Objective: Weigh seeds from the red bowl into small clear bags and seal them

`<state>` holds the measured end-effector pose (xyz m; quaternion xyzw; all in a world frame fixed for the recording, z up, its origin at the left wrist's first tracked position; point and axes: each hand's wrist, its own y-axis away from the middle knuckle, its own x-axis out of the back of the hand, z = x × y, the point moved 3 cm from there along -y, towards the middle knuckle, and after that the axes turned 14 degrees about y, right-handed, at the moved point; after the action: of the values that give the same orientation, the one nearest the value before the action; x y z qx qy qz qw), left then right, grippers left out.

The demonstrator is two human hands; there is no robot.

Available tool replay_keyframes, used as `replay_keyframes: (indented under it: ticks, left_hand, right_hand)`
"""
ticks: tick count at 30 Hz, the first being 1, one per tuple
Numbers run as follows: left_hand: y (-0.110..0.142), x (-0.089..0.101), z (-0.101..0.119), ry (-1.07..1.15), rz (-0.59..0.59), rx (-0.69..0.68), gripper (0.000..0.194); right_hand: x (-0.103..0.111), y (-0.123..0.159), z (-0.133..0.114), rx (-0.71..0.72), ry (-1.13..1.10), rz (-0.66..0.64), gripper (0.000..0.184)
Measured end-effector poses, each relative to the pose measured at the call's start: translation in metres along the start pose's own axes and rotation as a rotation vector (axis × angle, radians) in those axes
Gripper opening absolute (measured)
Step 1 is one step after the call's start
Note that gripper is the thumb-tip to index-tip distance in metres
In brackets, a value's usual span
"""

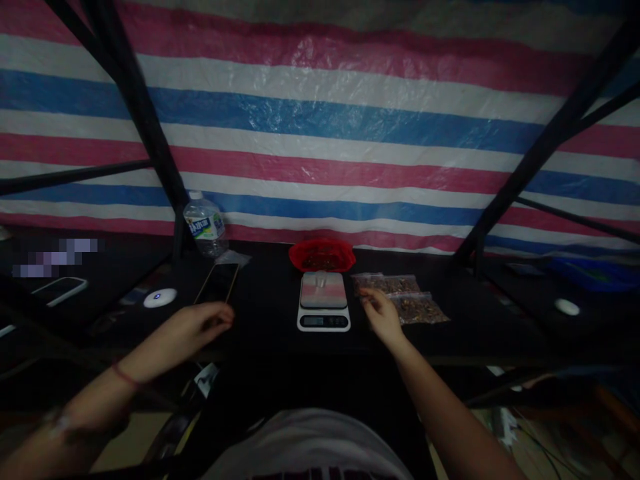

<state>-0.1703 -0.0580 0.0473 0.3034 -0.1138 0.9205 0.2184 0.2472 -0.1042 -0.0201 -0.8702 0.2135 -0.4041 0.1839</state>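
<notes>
A white kitchen scale stands in the middle of a dark table. Behind it sits a red bowl with small brown pieces inside. Two clear bags of brown pieces lie right of the scale. My right hand hovers between the scale and the bags, fingers loosely curled, touching the nearer bag's edge; nothing shows inside it. My left hand is stretched out at the left, fingers curled downward, just in front of a dark phone. Whether it holds anything is hidden.
A water bottle stands at the back left. A small white round device with a light lies left of the phone. Another white object lies far right. Black frame bars rise at both sides before a striped tarp.
</notes>
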Motion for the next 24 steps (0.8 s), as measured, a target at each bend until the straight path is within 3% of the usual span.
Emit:
replay_keyframes:
  ticks: [5,8,10,12,17,21,24]
  left_hand:
    - [-0.139,-0.059,0.066,-0.146,0.012,-0.294,0.022]
    - [-0.205,-0.091,0.076,-0.265,0.052,-0.304,0.023]
    - [-0.232,-0.102,0.071,-0.319,0.021,-0.285,0.027]
    - [-0.247,-0.102,0.061,-0.331,0.022,-0.314,0.031]
    - [-0.257,-0.075,0.022,-0.25,0.26,-0.258,0.028]
    - [-0.256,-0.074,-0.005,-0.129,0.143,-0.061,0.029]
    - [-0.256,-0.079,-0.01,-0.053,0.12,0.019,0.033]
  right_hand:
    - [-0.004,0.0,0.006,0.006,0.009,-0.016,0.026]
    - [-0.004,-0.002,0.01,0.014,0.022,-0.01,0.025]
    - [-0.002,-0.003,0.013,0.017,0.026,-0.003,0.024]
    - [0.001,-0.007,0.018,0.006,0.024,0.005,0.023]
    - [0.0,-0.038,0.028,-0.019,0.083,-0.03,0.026]
    - [-0.023,-0.094,0.027,-0.012,0.243,-0.139,0.03]
    - [-0.045,-0.135,0.022,-0.019,0.359,-0.263,0.03]
